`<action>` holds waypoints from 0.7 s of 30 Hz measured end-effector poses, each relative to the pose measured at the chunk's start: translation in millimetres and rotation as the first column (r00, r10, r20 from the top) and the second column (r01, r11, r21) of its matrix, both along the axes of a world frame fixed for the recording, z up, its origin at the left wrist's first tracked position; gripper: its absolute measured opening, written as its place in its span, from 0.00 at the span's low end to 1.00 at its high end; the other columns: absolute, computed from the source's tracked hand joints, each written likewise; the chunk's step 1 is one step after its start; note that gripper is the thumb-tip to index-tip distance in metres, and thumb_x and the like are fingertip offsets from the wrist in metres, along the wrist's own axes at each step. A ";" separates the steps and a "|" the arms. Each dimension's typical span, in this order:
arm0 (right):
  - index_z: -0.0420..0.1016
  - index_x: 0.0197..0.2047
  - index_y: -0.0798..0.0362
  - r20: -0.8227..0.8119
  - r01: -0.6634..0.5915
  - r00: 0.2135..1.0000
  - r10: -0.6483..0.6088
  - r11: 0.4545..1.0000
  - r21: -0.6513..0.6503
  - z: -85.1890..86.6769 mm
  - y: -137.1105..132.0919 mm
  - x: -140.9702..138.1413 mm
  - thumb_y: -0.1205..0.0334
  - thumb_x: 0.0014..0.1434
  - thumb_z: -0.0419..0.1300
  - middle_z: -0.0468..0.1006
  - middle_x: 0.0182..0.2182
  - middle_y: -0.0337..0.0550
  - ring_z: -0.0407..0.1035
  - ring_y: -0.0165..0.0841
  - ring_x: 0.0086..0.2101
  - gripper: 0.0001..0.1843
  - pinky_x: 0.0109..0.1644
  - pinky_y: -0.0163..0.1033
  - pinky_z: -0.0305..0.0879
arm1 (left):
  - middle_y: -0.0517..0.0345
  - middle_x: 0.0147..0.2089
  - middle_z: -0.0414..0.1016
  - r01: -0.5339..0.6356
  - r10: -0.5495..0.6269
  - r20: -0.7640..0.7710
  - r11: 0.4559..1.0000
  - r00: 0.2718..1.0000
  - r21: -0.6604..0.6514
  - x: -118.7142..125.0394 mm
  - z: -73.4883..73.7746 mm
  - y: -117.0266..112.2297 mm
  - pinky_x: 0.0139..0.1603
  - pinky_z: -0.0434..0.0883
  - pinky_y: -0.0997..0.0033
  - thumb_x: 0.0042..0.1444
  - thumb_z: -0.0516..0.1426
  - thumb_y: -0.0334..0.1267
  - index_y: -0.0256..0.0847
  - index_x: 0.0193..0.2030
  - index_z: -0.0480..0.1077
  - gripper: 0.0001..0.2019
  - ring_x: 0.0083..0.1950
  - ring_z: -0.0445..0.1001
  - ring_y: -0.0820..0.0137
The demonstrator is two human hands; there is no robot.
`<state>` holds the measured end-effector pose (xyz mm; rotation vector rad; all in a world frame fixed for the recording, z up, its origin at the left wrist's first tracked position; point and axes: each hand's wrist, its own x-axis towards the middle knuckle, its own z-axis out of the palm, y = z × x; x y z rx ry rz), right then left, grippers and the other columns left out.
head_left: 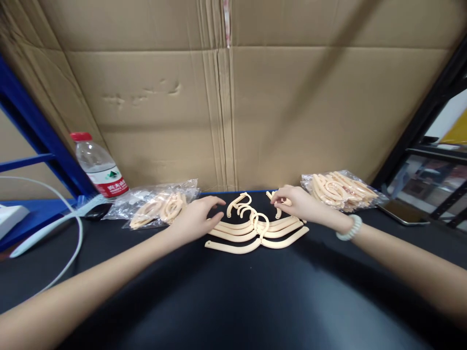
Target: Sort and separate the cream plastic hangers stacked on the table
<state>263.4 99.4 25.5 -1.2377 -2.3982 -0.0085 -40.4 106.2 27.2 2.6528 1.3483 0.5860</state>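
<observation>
Just beyond the right half of a row of unfolded cream plastic hangers with rounded hooks (262, 242), laid on a black tabletop (255, 301): a slim folded cream plastic hanger (278, 213), by the look of it best handled lightly. Take hold by the slim body with thumb and forefinger, clear of hook and joint. Lift straight up rather than sliding toward the row, so as not to snag the overlapping hooks. In turning the folded arms, steady the joint and avoid forcing the thin plastic. Beyond the row's right half, a bare right hand (298, 201) with fingers curled over that folded hanger, right at the fingertips; firm grip or mere touch impossible to tell. At the row's left end, a bare left hand (195, 216), open, thumb parted from fingers, nothing visibly pinched; nearest arm ends partly hidden by the thumb, contact unclear. Beyond the row's left half, nearer the left hand, another folded cream plastic hanger (235, 201). Farther out on either side of the row, clear plastic bags of cream hangers (335, 189).
</observation>
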 end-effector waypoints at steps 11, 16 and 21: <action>0.75 0.42 0.56 0.292 -0.122 0.949 0.121 0.992 -0.015 -13.7 71.3 -57.7 0.63 0.63 0.61 0.77 0.39 0.43 0.72 0.35 0.40 0.06 0.46 0.44 0.69 | 0.51 0.51 0.73 -0.168 0.129 -0.200 0.967 0.971 -0.194 50.3 -2.0 74.2 0.46 0.75 0.57 0.64 0.58 0.40 0.37 0.51 0.70 0.12 0.47 0.75 0.62; 0.74 0.44 0.56 0.335 -0.070 0.940 0.065 0.998 0.004 -17.1 70.8 -51.5 0.57 0.66 0.58 0.76 0.43 0.44 0.72 0.35 0.41 0.10 0.47 0.47 0.71 | 0.50 0.52 0.72 -0.184 0.148 -0.202 0.968 0.968 -0.173 52.4 -4.6 71.7 0.48 0.74 0.55 0.64 0.57 0.40 0.37 0.52 0.69 0.13 0.49 0.74 0.61; 0.73 0.46 0.56 0.319 -0.001 0.948 -0.002 1.000 0.011 -15.2 72.3 -34.6 0.57 0.66 0.58 0.76 0.43 0.44 0.73 0.35 0.40 0.11 0.45 0.46 0.72 | 0.50 0.53 0.72 -0.194 0.163 -0.185 0.967 0.969 -0.164 51.3 -9.0 73.0 0.48 0.74 0.55 0.64 0.57 0.40 0.38 0.52 0.69 0.13 0.48 0.74 0.62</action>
